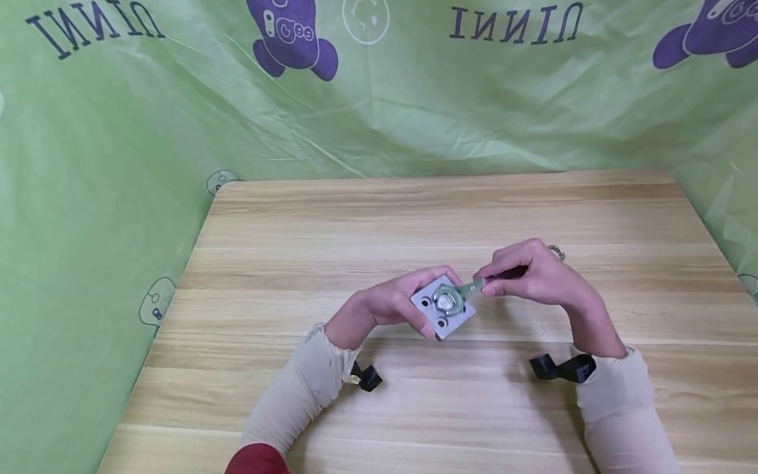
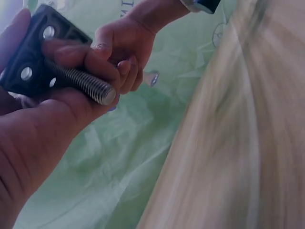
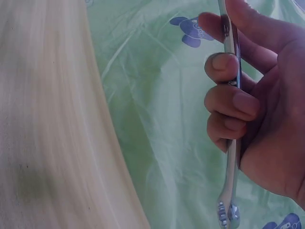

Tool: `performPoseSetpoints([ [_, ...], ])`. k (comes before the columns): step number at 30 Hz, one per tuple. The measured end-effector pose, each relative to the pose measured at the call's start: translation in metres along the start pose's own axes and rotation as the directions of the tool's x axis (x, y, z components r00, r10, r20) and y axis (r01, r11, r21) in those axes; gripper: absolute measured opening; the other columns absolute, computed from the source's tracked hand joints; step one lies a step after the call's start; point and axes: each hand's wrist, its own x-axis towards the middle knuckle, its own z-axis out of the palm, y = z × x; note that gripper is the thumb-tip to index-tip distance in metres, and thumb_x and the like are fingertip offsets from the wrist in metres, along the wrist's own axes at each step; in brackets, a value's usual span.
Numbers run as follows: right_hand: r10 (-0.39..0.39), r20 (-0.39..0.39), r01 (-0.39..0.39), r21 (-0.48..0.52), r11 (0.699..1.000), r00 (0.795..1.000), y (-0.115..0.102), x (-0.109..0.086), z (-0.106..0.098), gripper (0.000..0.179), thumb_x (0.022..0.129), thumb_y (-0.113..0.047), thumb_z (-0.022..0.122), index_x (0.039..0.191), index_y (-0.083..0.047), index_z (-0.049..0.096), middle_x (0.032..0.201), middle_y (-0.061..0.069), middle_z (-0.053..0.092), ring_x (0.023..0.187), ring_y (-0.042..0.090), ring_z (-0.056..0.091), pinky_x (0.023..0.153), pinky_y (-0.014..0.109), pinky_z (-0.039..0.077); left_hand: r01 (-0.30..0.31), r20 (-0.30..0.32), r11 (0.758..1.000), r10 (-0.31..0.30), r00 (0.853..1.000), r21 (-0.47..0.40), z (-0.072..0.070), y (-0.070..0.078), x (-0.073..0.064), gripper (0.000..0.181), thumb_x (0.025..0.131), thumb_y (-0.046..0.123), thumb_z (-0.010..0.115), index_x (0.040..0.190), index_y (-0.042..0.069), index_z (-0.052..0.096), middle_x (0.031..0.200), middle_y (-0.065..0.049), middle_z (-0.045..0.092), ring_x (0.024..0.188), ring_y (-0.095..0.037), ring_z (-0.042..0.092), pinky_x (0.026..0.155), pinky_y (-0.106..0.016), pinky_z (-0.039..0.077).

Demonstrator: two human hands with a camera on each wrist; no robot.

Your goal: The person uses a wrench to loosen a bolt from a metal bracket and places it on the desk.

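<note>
My left hand [image 1: 393, 299] grips a square plate [image 1: 426, 292] by its edges, light grey on top with several holes. A hex bolt [image 1: 447, 303] passes through it. In the left wrist view, the dark ribbed underside [image 2: 59, 26] faces the camera, and the bolt's threaded shank [image 2: 88, 86] sticks out past curled fingers. My right hand [image 1: 535, 273] holds a metal wrench [image 1: 472, 288], whose near head sits around the bolt head. Fingers wrap the wrench handle [image 3: 232, 160] in the right wrist view, with its toothed ring end below the palm.
The wooden table [image 1: 284, 263] lies beneath both hands. Green printed cloth [image 1: 379, 125] hangs behind and beside it. Black wrist mounts [image 1: 562, 368] jut from the beige sleeves [image 1: 622, 401].
</note>
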Motion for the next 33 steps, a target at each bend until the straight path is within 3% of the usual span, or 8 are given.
performPoseSetpoints([
  [5,0.017,0.115,-0.023,0.052,0.998,0.993,-0.002,0.001,0.001,0.023,0.070,0.003,0.080,0.090,-0.009,0.078,0.061,-0.004,0.059,0.054,-0.002,0.043,0.045,0.019,0.039,0.096,0.164,0.995,-0.092,0.982,-0.011,0.001,-0.006,0.003,0.062,0.061,-0.021,0.054,0.118,-0.003,0.036,0.100,0.001,0.065,0.084,-0.009,0.062,0.073,-0.021,0.052],
  [9,-0.008,0.149,-0.003,0.069,0.998,0.989,-0.003,0.003,0.003,0.024,0.069,0.001,0.081,0.091,-0.009,0.078,0.061,-0.003,0.058,0.054,-0.001,0.044,0.046,0.018,0.039,0.121,0.225,0.993,-0.117,0.967,-0.001,0.001,-0.008,0.004,0.065,0.059,-0.021,0.055,0.119,-0.006,0.033,0.100,0.001,0.064,0.085,-0.009,0.062,0.075,-0.022,0.052],
  [13,-0.044,0.123,0.034,0.079,0.996,0.991,0.000,0.002,0.001,0.026,0.068,0.005,0.080,0.091,-0.006,0.077,0.062,-0.002,0.061,0.053,0.000,0.044,0.045,0.018,0.039,0.099,0.209,0.995,-0.101,0.973,0.020,-0.001,-0.005,0.002,0.063,0.060,-0.022,0.056,0.117,-0.005,0.035,0.099,0.001,0.064,0.083,-0.009,0.063,0.074,-0.022,0.052],
  [17,-0.056,0.032,0.053,0.066,0.996,0.998,0.006,-0.002,-0.007,0.029,0.068,0.013,0.077,0.092,-0.004,0.076,0.069,-0.003,0.067,0.053,0.004,0.046,0.046,0.020,0.039,0.043,0.145,0.998,-0.050,0.988,0.051,-0.005,0.003,-0.005,0.063,0.060,-0.021,0.057,0.117,-0.003,0.036,0.099,0.001,0.063,0.084,-0.009,0.063,0.073,-0.022,0.054],
  [21,0.049,-0.091,-0.046,0.024,0.999,0.995,0.013,-0.011,-0.017,0.024,0.073,0.013,0.073,0.093,0.000,0.075,0.076,-0.009,0.070,0.057,0.006,0.050,0.050,0.022,0.041,-0.034,0.069,0.996,0.028,0.997,0.088,-0.011,0.012,-0.013,0.063,0.062,-0.020,0.060,0.118,-0.003,0.038,0.102,-0.001,0.062,0.082,-0.010,0.063,0.071,-0.023,0.054],
  [24,0.184,-0.176,-0.188,-0.009,0.982,0.967,0.020,-0.018,-0.025,0.020,0.077,0.009,0.073,0.096,0.004,0.074,0.077,-0.013,0.070,0.057,0.003,0.049,0.051,0.022,0.041,-0.073,0.023,0.992,0.071,0.997,0.100,-0.015,0.017,-0.018,0.062,0.062,-0.019,0.063,0.117,0.000,0.042,0.102,-0.002,0.062,0.079,-0.011,0.063,0.069,-0.023,0.054],
  [29,0.393,-0.296,-0.425,-0.049,0.904,0.870,0.030,-0.025,-0.032,0.023,0.082,-0.008,0.075,0.102,0.001,0.074,0.079,-0.020,0.070,0.061,0.001,0.053,0.054,0.021,0.044,-0.084,-0.050,0.991,0.090,0.995,0.108,-0.019,0.024,-0.024,0.063,0.061,-0.020,0.060,0.116,0.006,0.044,0.100,0.000,0.063,0.079,-0.012,0.064,0.068,-0.024,0.055],
  [33,0.472,-0.362,-0.531,-0.081,0.843,0.804,0.039,-0.029,-0.037,0.028,0.083,-0.019,0.076,0.105,-0.003,0.074,0.078,-0.024,0.069,0.063,0.003,0.051,0.053,0.021,0.042,-0.079,-0.105,0.990,0.092,0.990,0.118,-0.022,0.026,-0.027,0.062,0.063,-0.020,0.059,0.116,0.008,0.044,0.099,0.000,0.064,0.079,-0.013,0.065,0.068,-0.025,0.055],
])
